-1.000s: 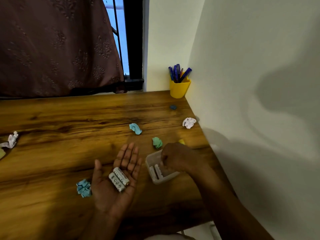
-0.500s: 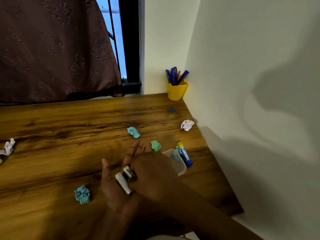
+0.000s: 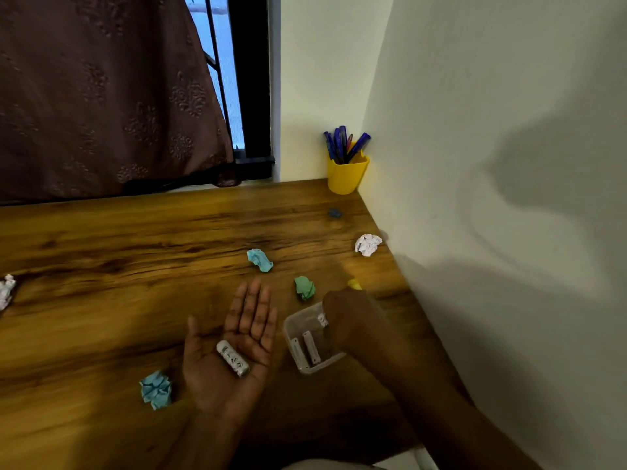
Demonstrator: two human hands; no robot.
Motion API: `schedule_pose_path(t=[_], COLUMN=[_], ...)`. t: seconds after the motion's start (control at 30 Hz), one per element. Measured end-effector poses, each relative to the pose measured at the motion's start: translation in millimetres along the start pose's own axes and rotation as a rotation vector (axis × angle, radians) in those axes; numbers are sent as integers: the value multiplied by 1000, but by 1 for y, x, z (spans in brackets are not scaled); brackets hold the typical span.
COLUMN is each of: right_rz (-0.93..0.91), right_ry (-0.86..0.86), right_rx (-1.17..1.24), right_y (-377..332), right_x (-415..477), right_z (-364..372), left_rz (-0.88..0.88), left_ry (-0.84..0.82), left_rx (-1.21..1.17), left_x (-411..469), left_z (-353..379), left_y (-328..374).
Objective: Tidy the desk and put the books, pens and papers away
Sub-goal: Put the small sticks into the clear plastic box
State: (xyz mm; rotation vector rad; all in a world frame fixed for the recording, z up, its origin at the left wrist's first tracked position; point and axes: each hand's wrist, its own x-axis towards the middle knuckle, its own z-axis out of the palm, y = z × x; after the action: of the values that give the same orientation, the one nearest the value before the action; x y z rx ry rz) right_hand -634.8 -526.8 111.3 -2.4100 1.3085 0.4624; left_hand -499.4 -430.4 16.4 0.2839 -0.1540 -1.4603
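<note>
My left hand (image 3: 234, 351) lies palm up over the wooden desk (image 3: 101, 266), fingers straight, with one white battery (image 3: 233, 358) resting on the palm. My right hand (image 3: 353, 320) is closed over the far side of a small clear plastic box (image 3: 307, 359) and pinches another battery (image 3: 322, 319) above it. Two batteries (image 3: 305, 347) lie inside the box. Crumpled paper balls are scattered about: light blue (image 3: 156, 390) by my left wrist, teal (image 3: 259, 260), green (image 3: 304, 287), white (image 3: 367, 244).
A yellow cup (image 3: 346, 174) of blue pens stands in the far right corner against the wall. A small dark blue scrap (image 3: 334, 213) lies near it. A yellow-capped item (image 3: 354, 284) peeks out behind my right hand. Another white paper ball (image 3: 6, 290) sits at the left edge.
Two batteries lay on my left palm; my right hand reached over, took one and carried it back to the box. One battery is left on the palm.
</note>
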Motion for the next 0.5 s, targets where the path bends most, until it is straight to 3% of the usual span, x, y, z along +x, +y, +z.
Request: schedule_pose_path(t=[0.1, 0.2, 0.33, 0.4, 0.5], right_rz=[2, -5, -240, -373, -382], right_ry=[-17, 115, 312, 266, 243], right_rx=[15, 78, 330, 424, 393], right_y=[-1, 7, -5, -24, -48], right_x=[9, 0, -30, -37, -37], right_z=[8, -6, -29, -28, -12], left_rz=[-12, 24, -16, -3, 47], left_ry=[45, 50, -25, -31, -11], left_rx=[24, 62, 13, 31, 73], left_x=[0, 1, 7, 11, 12], left_z=[-2, 2, 17, 26, 40], left_y=[1, 1, 2, 3, 1])
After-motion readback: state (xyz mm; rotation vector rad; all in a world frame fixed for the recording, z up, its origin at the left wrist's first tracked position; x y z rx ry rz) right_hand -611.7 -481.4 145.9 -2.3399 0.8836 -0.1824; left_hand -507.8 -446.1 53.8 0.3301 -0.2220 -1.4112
